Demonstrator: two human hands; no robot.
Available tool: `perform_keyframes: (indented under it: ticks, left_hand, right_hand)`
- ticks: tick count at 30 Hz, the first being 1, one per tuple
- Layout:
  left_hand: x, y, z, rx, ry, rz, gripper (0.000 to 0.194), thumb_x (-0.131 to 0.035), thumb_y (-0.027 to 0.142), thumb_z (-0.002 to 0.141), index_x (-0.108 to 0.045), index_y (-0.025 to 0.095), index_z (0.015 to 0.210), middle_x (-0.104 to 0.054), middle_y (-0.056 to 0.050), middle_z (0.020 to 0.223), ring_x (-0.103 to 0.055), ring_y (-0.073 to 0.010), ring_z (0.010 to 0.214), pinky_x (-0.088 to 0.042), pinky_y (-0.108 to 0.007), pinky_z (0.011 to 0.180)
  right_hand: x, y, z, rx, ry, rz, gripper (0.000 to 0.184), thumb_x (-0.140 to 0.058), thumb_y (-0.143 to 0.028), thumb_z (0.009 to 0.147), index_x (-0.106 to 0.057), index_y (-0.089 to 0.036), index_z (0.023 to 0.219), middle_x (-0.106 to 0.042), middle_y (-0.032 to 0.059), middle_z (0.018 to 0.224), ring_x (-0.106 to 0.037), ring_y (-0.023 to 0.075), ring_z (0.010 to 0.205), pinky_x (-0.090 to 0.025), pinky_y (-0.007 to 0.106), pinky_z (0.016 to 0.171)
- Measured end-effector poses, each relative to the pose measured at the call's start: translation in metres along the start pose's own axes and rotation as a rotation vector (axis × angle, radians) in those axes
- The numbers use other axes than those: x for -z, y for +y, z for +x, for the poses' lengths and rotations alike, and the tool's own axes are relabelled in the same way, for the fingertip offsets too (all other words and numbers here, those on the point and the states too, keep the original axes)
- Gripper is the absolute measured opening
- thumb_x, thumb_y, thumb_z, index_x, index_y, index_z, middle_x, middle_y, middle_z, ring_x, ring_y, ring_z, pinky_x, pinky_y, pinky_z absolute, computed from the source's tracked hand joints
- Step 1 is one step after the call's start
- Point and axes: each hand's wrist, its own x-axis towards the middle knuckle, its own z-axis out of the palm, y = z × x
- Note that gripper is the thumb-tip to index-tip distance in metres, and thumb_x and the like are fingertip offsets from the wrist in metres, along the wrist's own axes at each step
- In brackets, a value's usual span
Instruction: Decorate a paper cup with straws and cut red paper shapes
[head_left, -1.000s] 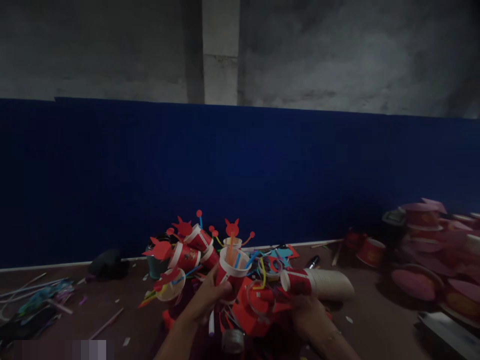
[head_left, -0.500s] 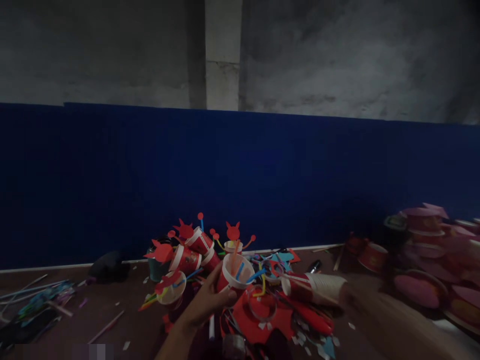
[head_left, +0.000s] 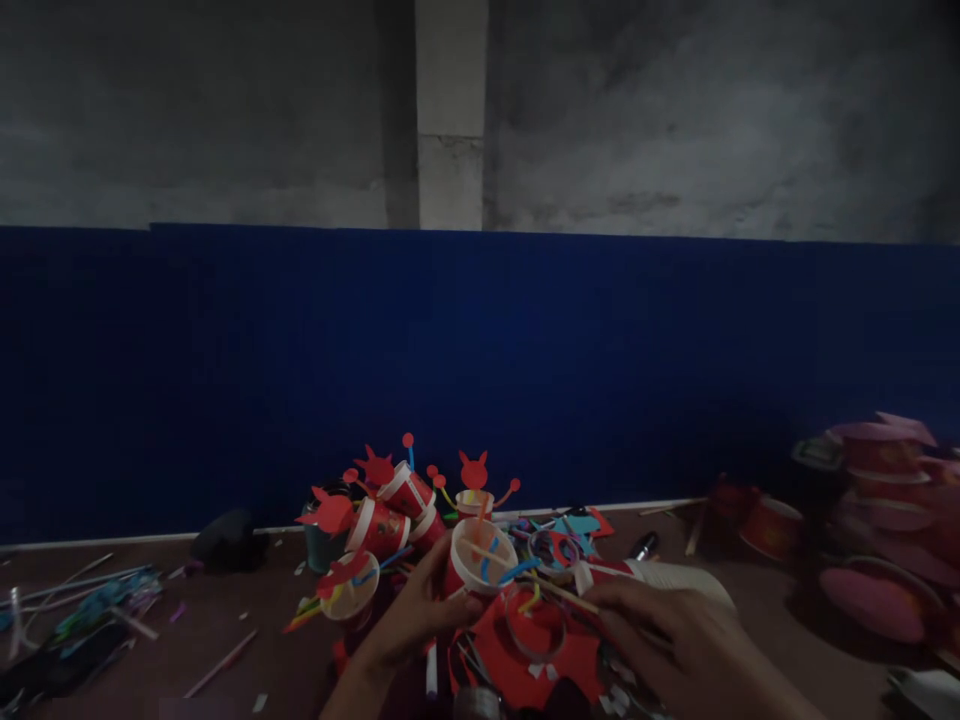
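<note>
My left hand (head_left: pixel 427 605) is wrapped round a red paper cup (head_left: pixel 484 582) with a white rim, its mouth tilted toward me. An orange strip and blue strips stick out of the cup. My right hand (head_left: pixel 660 625) is closed on a thin pale stick (head_left: pixel 566 596), whose far end reaches into the cup's mouth. Beneath the stick lie a roll of clear tape (head_left: pixel 534 620) and red paper (head_left: pixel 502 650). A stack of paper cups (head_left: pixel 686 578) lies on its side behind my right hand, partly hidden by it.
Several red cups with horned paper heads (head_left: pixel 379 528) crowd behind my left hand. Coloured strips (head_left: pixel 112 595) and scraps litter the table's left side. A black marker (head_left: pixel 643 546) lies behind the cup stack. More red and pink cup crafts (head_left: pixel 877 500) pile up at right, before a blue panel (head_left: pixel 525 370).
My right hand, blurred beside the cup stack earlier, has moved left and now holds the stick with its end in the cup. My left hand still grips the same cup.
</note>
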Motion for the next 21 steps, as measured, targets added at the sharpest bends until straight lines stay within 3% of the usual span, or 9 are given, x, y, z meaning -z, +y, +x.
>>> perform_keyframes:
  ticks: [3,10,16,21]
  left_hand:
    - [0.0,-0.001,0.001,-0.003,0.002,-0.015,0.073,-0.079,0.031,0.058,-0.051,0.025,0.124,-0.055,-0.009,0.127,-0.043,-0.0316,0.121,-0.03,-0.044,0.1]
    - [-0.003,-0.001,-0.002,0.042,0.069,-0.047,0.077,-0.08,0.03,0.057,-0.048,0.029,0.127,-0.052,-0.007,0.13,-0.041,-0.03,0.122,-0.036,-0.038,0.097]
    - [-0.003,0.001,-0.003,0.033,0.091,-0.015,0.081,-0.079,0.029,0.058,-0.044,0.027,0.13,-0.05,-0.007,0.133,-0.039,-0.0294,0.124,-0.035,-0.038,0.098]
    - [-0.009,-0.003,-0.002,0.013,0.113,0.131,0.077,-0.077,0.031,0.059,-0.046,0.02,0.128,-0.057,-0.01,0.124,-0.047,-0.0302,0.116,-0.038,-0.036,0.095]
  right_hand:
    - [0.004,0.004,0.002,0.023,-0.203,-0.047,0.025,-0.046,-0.036,0.081,-0.071,-0.03,0.085,-0.07,0.0036,0.067,-0.061,0.0178,0.056,-0.043,0.025,0.051]
    - [-0.004,-0.005,0.0,0.012,-0.051,-0.015,0.027,-0.043,-0.034,0.082,-0.069,-0.028,0.078,-0.069,0.0012,0.062,-0.061,0.0171,0.054,-0.04,0.026,0.052]
    - [-0.005,-0.005,0.001,0.034,-0.068,0.029,0.027,-0.044,-0.033,0.082,-0.07,-0.029,0.077,-0.069,0.0009,0.062,-0.061,0.0164,0.054,-0.043,0.025,0.053]
    - [-0.016,-0.01,0.007,0.053,-0.144,0.128,0.026,-0.047,-0.032,0.08,-0.071,-0.028,0.074,-0.069,0.0025,0.061,-0.062,0.018,0.056,-0.047,0.026,0.053]
